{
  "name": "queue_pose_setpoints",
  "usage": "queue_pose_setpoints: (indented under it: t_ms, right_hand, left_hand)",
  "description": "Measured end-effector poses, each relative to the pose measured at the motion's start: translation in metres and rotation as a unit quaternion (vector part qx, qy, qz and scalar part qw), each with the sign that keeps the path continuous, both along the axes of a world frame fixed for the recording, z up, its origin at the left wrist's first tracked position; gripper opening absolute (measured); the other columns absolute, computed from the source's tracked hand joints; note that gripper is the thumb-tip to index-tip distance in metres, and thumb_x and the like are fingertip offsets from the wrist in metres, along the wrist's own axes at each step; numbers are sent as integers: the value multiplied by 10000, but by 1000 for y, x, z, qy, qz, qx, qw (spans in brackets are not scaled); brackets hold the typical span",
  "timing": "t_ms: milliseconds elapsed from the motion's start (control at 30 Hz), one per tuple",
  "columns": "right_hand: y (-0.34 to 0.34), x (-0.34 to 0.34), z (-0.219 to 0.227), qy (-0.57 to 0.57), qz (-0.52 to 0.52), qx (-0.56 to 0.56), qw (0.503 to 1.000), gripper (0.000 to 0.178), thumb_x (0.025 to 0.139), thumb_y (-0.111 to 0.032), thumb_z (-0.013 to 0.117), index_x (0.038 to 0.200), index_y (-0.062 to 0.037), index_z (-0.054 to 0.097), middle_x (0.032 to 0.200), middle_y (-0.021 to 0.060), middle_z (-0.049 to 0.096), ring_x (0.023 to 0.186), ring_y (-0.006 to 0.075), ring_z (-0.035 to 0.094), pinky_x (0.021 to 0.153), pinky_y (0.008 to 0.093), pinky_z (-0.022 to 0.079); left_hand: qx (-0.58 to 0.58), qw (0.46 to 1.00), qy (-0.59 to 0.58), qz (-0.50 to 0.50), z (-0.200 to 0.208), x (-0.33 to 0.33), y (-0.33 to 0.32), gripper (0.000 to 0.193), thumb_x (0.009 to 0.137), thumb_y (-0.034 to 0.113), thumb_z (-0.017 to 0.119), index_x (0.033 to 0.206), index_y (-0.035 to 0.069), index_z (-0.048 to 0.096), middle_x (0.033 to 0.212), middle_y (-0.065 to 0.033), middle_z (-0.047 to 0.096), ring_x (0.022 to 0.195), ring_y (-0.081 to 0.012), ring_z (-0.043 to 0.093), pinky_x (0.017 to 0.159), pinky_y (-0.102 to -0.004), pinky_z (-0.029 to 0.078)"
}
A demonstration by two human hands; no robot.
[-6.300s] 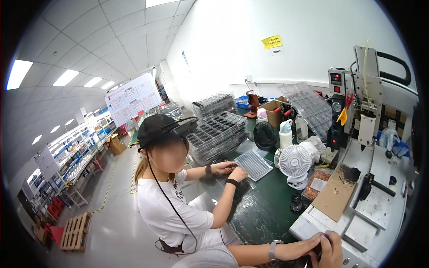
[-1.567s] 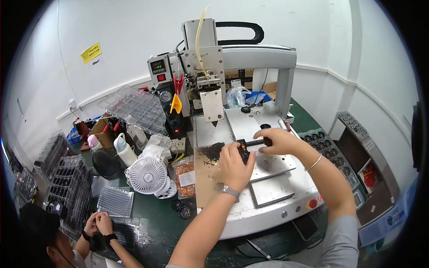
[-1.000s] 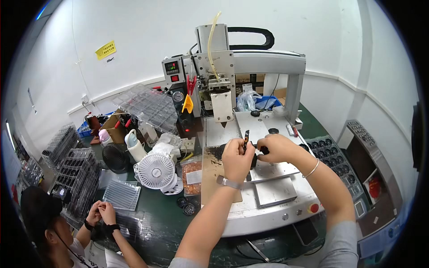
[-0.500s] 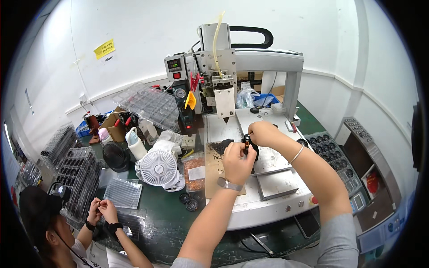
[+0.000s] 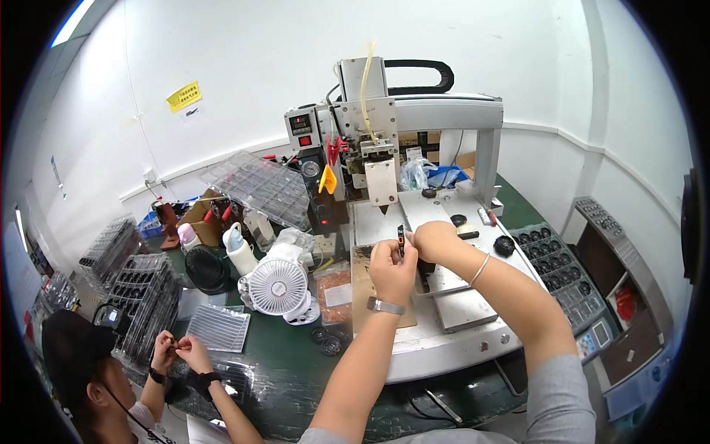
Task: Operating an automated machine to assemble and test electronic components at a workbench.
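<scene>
Over the white bed of a gantry machine, my left hand (image 5: 392, 275) pinches a small black part with an orange patch (image 5: 401, 238) between thumb and fingers, holding it upright. My right hand (image 5: 438, 243) is beside it with fingers closed and their tips next to the part; whether they grip anything is hidden. Below my hands is a dark holder (image 5: 425, 272), mostly covered by them. The machine's pointed nozzle head (image 5: 381, 183) hangs just behind. On the bed to the right of my right hand lies a round black ribbed part (image 5: 504, 246).
On the right stands a tray of round black parts (image 5: 555, 259). To the left are a white fan (image 5: 278, 287), a bag of copper-coloured bits (image 5: 333, 288) and stacked clear trays (image 5: 140, 303). At lower left a co-worker's hands (image 5: 181, 351) handle something small.
The view has tilted slightly, so everything sits lower and further right. The black part in my left hand now appears edge-on and slimmer. The round black part on the bed has come into full view.
</scene>
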State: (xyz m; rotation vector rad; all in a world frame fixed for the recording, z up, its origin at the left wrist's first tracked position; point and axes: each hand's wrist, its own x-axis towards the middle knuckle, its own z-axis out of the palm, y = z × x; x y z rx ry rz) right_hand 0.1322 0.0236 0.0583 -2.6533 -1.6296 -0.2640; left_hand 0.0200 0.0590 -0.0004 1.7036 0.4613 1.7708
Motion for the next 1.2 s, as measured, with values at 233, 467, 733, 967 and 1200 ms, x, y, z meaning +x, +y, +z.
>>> queue_pose_setpoints:
  t_ms: [233,467,733,967,1200]
  right_hand:
    - [19,10,-23,167,-22,-9,986,657,961,-565,373,1345,-60,543,1356,233,498,1282,379,456,1067,583,296]
    - [-153,-53,4,6,336,120,934,642,862,-390,645,1384,-76,441,1346,222,457,1269,378,437,1064,586,287]
    - [-288,-97,-125,19,98,131,986,785,753,-240,754,1415,5,412,1417,200,436,1352,391,351,1121,593,187]
    - [-274,-86,-187,-4,65,235,970,683,747,-245,725,1307,31,448,1396,282,399,1343,473,330,1105,638,175]
    - [-273,-83,-194,-5,37,239,970,725,741,-217,714,1346,16,388,1436,280,369,1377,457,301,1125,635,114]
  left_hand:
    - [-40,998,-33,-22,-9,-12,5,155,831,87,717,809,28,575,677,47,474,573,-32,383,507,-211,332]
    - [-207,952,82,-210,-17,-193,-36,136,788,-22,720,874,11,619,794,6,580,707,-60,525,641,-226,451]
    - [-60,659,679,317,-159,-314,-9,214,774,266,686,819,56,677,880,-153,665,818,-321,651,691,-471,516]
    - [44,750,629,200,-35,-240,-52,442,762,422,741,956,40,634,941,-143,609,867,-326,604,704,-452,498]
    - [266,794,546,4,55,-92,-64,529,789,412,729,1120,21,597,1074,-145,584,975,-307,569,807,-408,451]
